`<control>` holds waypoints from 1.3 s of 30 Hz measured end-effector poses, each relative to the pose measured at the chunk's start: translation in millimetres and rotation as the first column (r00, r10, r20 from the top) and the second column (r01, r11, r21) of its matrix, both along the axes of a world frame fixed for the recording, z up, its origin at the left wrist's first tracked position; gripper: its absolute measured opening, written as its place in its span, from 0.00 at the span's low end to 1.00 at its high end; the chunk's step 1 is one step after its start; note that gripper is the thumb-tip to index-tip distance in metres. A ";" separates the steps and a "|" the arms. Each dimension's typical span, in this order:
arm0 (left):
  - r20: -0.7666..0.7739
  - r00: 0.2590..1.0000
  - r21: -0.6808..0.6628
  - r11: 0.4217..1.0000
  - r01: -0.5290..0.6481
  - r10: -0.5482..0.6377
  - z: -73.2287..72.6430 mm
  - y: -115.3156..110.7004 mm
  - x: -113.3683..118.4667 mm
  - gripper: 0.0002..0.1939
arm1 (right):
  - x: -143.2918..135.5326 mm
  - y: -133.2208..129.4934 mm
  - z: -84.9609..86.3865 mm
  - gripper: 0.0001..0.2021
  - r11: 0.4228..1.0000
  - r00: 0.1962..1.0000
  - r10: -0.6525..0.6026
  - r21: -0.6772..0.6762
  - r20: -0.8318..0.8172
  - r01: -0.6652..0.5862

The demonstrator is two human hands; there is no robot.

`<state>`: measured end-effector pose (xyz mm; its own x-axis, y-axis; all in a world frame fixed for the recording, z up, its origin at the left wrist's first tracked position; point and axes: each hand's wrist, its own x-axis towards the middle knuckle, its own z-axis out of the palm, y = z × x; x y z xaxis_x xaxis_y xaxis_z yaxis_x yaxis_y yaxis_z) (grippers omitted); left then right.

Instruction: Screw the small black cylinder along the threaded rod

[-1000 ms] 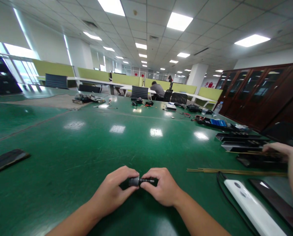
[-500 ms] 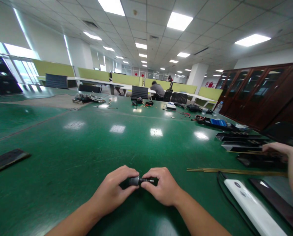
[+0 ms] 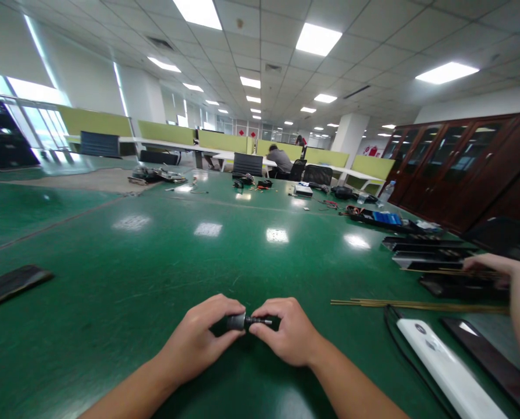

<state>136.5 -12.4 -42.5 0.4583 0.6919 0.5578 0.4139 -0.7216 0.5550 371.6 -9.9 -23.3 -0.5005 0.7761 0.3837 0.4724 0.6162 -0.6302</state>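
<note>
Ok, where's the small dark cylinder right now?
In the head view, low near centre, the small dark cylinder is pinched in the left hand, just left of the right hand.

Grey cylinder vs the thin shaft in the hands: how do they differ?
Thickness: the grey cylinder is stout; the thin shaft is much narrower.
Look: the cylinder has a plain grey side, while the shaft is dark and ridged, with a paler tip.
Hold: the left hand pinches the cylinder; the right hand pinches the shaft.
Shared: both lie roughly sideways, about in line. Can't tell if they're joined.
</note>
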 end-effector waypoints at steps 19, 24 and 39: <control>0.006 1.000 0.006 1.000 0.002 -0.003 -0.7 2.2 -0.4 0.14 | 0.9 0.6 -0.6 0.05 1.000 1.000 -0.002 0.000 -0.010 0.002; 0.004 1.000 0.013 1.000 -0.010 0.010 -0.1 2.2 -0.3 0.13 | 1.1 0.9 -0.6 0.05 1.000 1.000 -0.009 0.010 -0.006 0.009; -0.005 1.000 0.006 1.000 -0.026 0.026 -2.5 3.5 -2.1 0.14 | 3.5 2.0 0.8 0.05 1.000 1.000 -0.012 0.017 0.008 0.012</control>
